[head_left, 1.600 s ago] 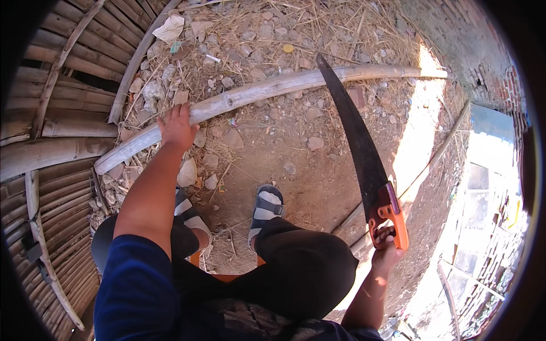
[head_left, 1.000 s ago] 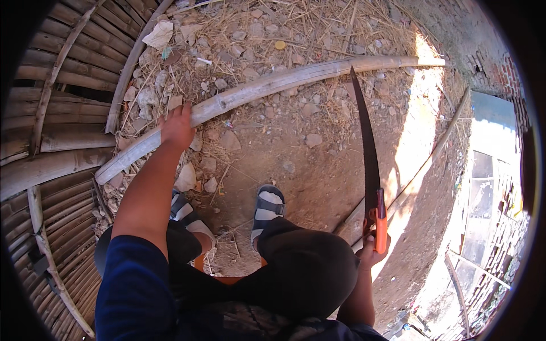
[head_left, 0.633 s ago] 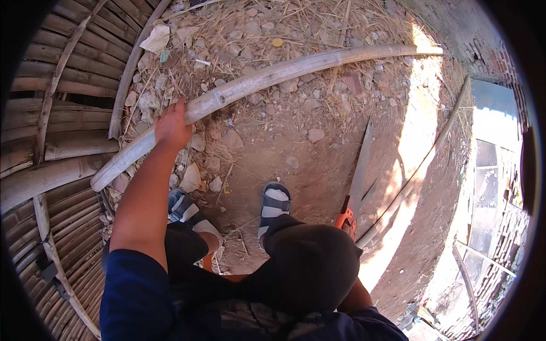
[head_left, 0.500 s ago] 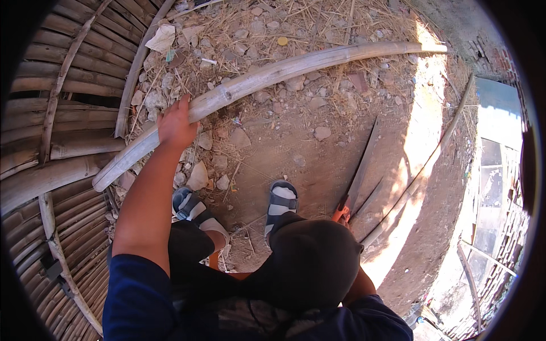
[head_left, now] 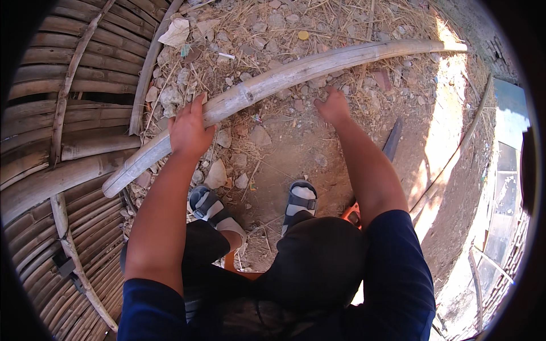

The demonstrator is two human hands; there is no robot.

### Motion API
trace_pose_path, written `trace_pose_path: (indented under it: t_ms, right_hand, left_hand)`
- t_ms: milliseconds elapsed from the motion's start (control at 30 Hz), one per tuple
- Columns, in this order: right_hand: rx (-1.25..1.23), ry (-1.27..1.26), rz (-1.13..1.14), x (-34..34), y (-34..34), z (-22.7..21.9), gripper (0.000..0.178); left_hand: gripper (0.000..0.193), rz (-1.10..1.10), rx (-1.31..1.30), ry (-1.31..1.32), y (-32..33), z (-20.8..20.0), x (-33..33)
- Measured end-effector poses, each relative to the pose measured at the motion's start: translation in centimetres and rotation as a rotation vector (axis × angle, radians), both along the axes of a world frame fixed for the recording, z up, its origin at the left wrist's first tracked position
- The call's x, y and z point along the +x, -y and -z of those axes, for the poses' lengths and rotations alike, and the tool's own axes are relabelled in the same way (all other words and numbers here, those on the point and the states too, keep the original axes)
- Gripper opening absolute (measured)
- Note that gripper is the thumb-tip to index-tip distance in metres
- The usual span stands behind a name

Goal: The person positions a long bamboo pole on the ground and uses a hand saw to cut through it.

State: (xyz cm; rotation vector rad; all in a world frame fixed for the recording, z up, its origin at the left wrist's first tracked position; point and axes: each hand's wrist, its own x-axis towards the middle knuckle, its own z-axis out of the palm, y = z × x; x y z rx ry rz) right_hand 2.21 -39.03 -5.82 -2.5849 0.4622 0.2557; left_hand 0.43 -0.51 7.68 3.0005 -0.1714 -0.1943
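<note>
A long pale bamboo pole [head_left: 296, 73] lies slantwise across the view, from the lower left to the upper right. My left hand [head_left: 192, 128] grips it near its left end, fingers over the top and thumb on the near side. Just short of the pole's middle, my right hand [head_left: 334, 107] is held with thumb and forefinger apart and nothing in it; a small gap shows between it and the pole. A handsaw lies on the ground by my right knee, its orange handle [head_left: 352, 215] and dark blade [head_left: 392, 139] partly hidden behind my right forearm.
Bamboo slat panels [head_left: 85, 153] stand along the left side. Stones, straw and broken brick [head_left: 261, 136] litter the ground. My sandalled feet [head_left: 300, 200] are below the pole. A thin stick [head_left: 455, 156] lies on the right, beside a sunlit strip.
My right hand has left the saw handle and reached forward toward the pole's middle. The left hand stays on the pole. The whole view has shifted slightly.
</note>
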Motion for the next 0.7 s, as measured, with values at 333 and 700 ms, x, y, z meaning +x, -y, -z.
trace_pose_path:
  t_ms: [333,700]
  right_hand:
    - [-0.115,0.003,0.066,6.2,-0.5,3.3,0.092]
    - [-0.055,0.198,0.072,-7.3,-3.4,1.7,0.072]
  left_hand:
    - [0.088,-0.034,-0.031,-0.021,-0.1,1.6,-0.9]
    - [0.076,-0.03,0.065,-0.009,-2.8,4.2,-1.7]
